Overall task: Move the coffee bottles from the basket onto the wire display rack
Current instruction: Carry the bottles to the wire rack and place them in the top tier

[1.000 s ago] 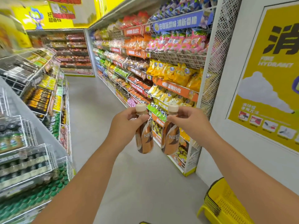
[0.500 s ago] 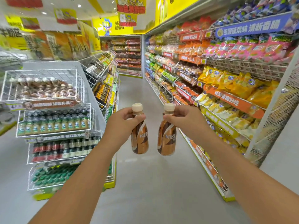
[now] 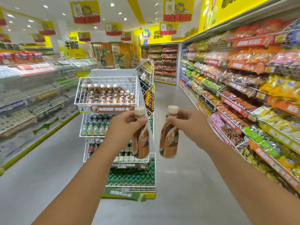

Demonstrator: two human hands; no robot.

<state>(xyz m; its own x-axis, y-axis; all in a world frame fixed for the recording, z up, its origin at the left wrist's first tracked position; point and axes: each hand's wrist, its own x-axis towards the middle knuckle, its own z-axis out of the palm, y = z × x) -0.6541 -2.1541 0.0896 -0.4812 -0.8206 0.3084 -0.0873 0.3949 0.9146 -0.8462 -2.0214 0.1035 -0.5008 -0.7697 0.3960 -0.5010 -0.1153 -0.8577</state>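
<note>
Two coffee bottles are hanging upright in mid-air over the aisle: the left bottle (image 3: 140,140) is being pinched by its neck in the left hand (image 3: 125,125), the right bottle (image 3: 169,140) likewise in the right hand (image 3: 188,125). Both are showing brown swirled labels and beige caps, with the wire display rack (image 3: 107,93) standing beyond at far left.

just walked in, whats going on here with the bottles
A person holds one coffee bottle in each hand: the left hand grips the left bottle by its neck, the right hand the right bottle. Both are upright in the air, facing the wire display rack, whose top basket already holds similar bottles.
</note>
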